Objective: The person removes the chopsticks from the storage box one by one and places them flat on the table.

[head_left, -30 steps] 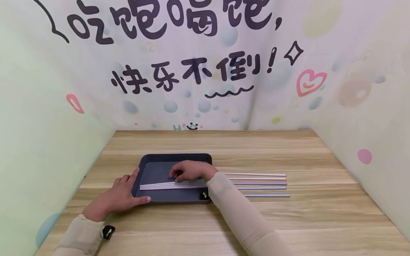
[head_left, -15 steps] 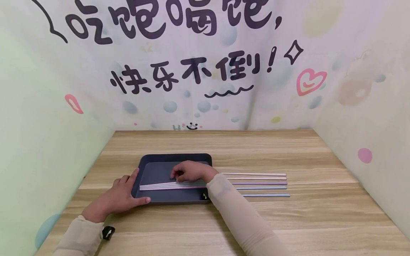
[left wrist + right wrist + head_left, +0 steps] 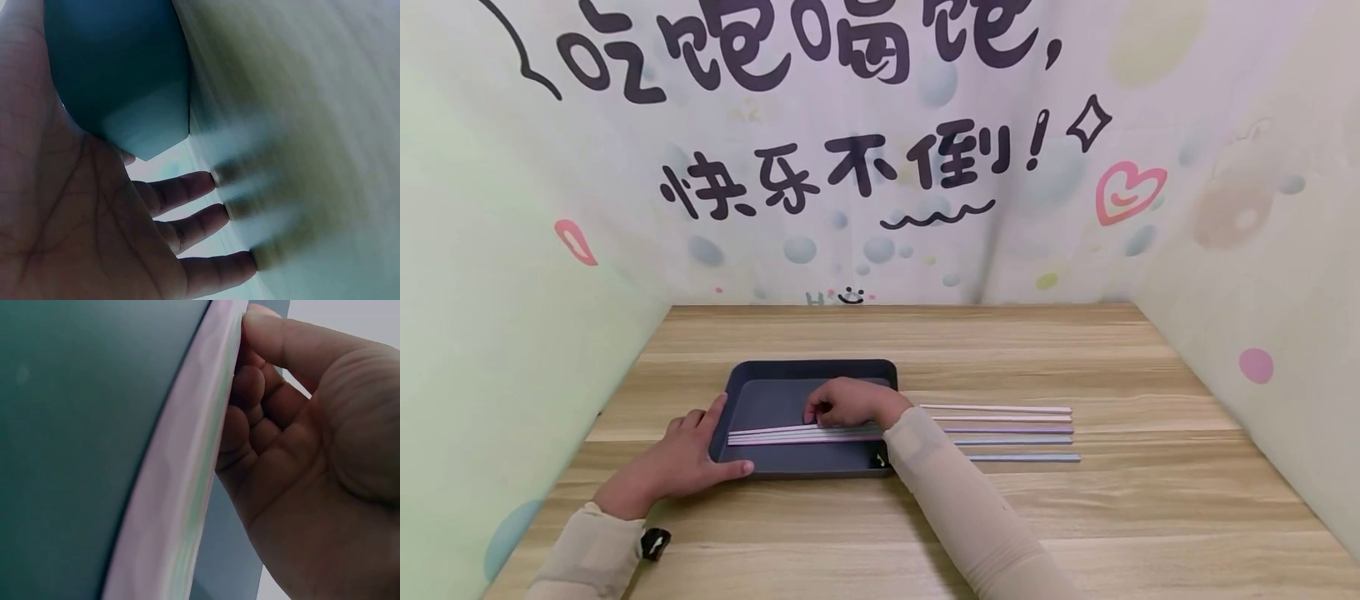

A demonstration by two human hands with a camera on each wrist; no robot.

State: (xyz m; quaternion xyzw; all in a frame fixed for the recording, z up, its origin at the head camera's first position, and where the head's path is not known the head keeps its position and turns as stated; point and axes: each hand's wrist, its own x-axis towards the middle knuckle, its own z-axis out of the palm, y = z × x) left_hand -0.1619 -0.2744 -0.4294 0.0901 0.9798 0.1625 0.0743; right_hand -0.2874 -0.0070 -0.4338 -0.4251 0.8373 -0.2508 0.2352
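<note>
A shallow dark grey tray (image 3: 767, 400) lies on the wooden table. Inside it, several pale pink and green chopsticks (image 3: 767, 435) lie side by side along its length. My right hand (image 3: 850, 402) reaches over the tray from the right, fingers curled, with thumb and forefinger pinching at the far edge of the chopsticks (image 3: 169, 481). The chopsticks' right ends are hidden under the hand and sleeve. Against the tray's left end rests my left hand (image 3: 677, 458), fingers spread and straight; in the left wrist view the fingertips (image 3: 240, 262) touch the table beside the tray's corner (image 3: 134, 119).
To the tray's right, several more chopsticks (image 3: 1015, 430) in white, purple and blue lie apart on the table (image 3: 1120, 517), their left ends hidden by the right sleeve. A printed cloth wall (image 3: 850, 200) stands behind the table. A black device (image 3: 655, 543) sits at the left wrist.
My right hand's fingers have shifted slightly to the right and lowered onto the chopsticks in the tray. The left hand and tray have stayed in place.
</note>
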